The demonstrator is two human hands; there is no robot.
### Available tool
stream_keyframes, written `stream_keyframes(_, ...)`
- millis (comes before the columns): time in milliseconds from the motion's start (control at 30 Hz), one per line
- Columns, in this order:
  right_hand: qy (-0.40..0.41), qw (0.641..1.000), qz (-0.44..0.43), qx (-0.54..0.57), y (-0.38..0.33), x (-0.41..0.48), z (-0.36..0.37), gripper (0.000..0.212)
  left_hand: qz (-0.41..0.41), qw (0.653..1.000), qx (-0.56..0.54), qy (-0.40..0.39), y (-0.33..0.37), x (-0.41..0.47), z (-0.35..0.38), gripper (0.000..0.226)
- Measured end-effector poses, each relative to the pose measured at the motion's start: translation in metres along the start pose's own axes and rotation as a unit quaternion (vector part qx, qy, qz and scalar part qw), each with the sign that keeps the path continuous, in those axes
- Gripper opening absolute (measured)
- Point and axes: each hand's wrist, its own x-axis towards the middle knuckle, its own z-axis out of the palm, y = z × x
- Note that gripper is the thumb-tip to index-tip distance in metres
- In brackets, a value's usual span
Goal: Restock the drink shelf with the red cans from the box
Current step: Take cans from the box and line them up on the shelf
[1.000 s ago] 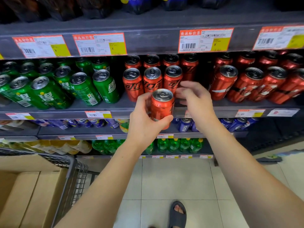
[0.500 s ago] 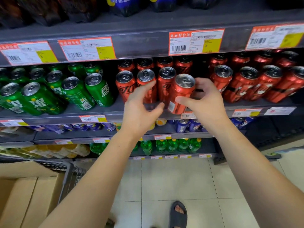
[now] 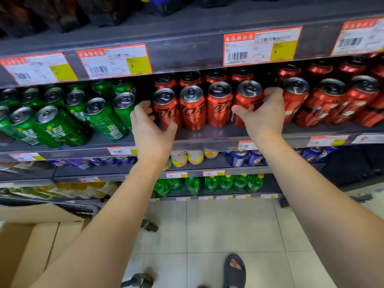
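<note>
Red cans stand in rows on the grey drink shelf (image 3: 209,135). At the right end of the front row is a red can (image 3: 246,96); my right hand (image 3: 263,117) grips it, thumb on its front and fingers round its right side. My left hand (image 3: 151,132) curls round the leftmost front red can (image 3: 165,104), fingers on its left side and thumb low on its front. Two more red cans (image 3: 193,109) stand between them. The open cardboard box (image 3: 29,244) sits at the lower left; its inside is not visible.
Green cans (image 3: 97,119) lie tilted to the left of the red row, and more red cans (image 3: 324,100) lean to the right. Price tags (image 3: 261,45) line the shelf edge above. Lower shelves hold blue cans and green bottles. A cart's wheels (image 3: 148,225) stand on the tiled floor.
My right hand has taken the red can from the left and set it at the right end of the front row. My left hand moved left onto the leftmost red can.
</note>
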Motion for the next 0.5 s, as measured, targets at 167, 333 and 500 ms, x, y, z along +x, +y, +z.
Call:
stream_keyframes(167, -0.057, 0.998, 0.003, -0.04, 0.008, -0.003, -0.004, 0.077, -0.012, 0.998, -0.013, -0.057, -0.009, 0.004, 0.004, 0.067)
stream_keyframes(333, -0.025, 0.999, 0.03, 0.009, 0.013, -0.005, 0.004, 0.081, -0.079, 0.993, -0.035, -0.076, -0.021, 0.012, 0.01, 0.07)
stream_keyframes(500, -0.029, 0.999, 0.033, -0.001, 0.017, -0.008, 0.004, 0.087, -0.096, 0.99, -0.074, -0.075, -0.026, 0.017, 0.012, 0.066)
